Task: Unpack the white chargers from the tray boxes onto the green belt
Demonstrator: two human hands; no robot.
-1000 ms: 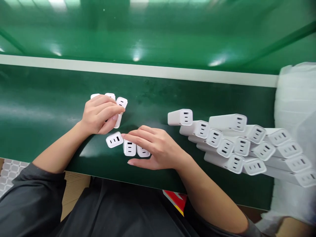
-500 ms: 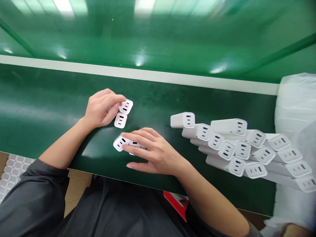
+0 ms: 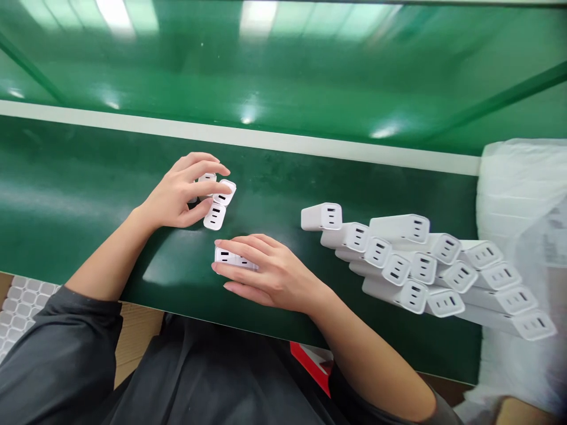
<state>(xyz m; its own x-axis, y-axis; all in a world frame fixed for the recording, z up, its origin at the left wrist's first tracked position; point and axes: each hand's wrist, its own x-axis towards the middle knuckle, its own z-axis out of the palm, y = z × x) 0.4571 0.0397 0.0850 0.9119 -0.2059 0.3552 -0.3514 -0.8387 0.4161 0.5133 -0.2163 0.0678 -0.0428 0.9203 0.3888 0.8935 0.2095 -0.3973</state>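
My left hand (image 3: 179, 192) curls around a small cluster of white charger blocks (image 3: 216, 203) on the green belt (image 3: 88, 177), fingers pressed on them. A little nearer to me, my right hand (image 3: 266, 273) lies over a short row of the same white chargers (image 3: 225, 257), its fingers gathered along their tops. Each block shows dark port slots on its end face. Most of both groups is hidden under the fingers.
A stacked pile of long white charger blocks (image 3: 411, 265) lies on the belt to the right. White plastic bagging (image 3: 518, 195) sits at the far right. A white rail (image 3: 266, 139) runs along the belt's far side. A white tray grid (image 3: 18, 304) peeks out at lower left.
My right hand has drawn its loose chargers together into a tight row under the fingers. My left hand has regripped its cluster, with the blocks now turned under the fingertips.
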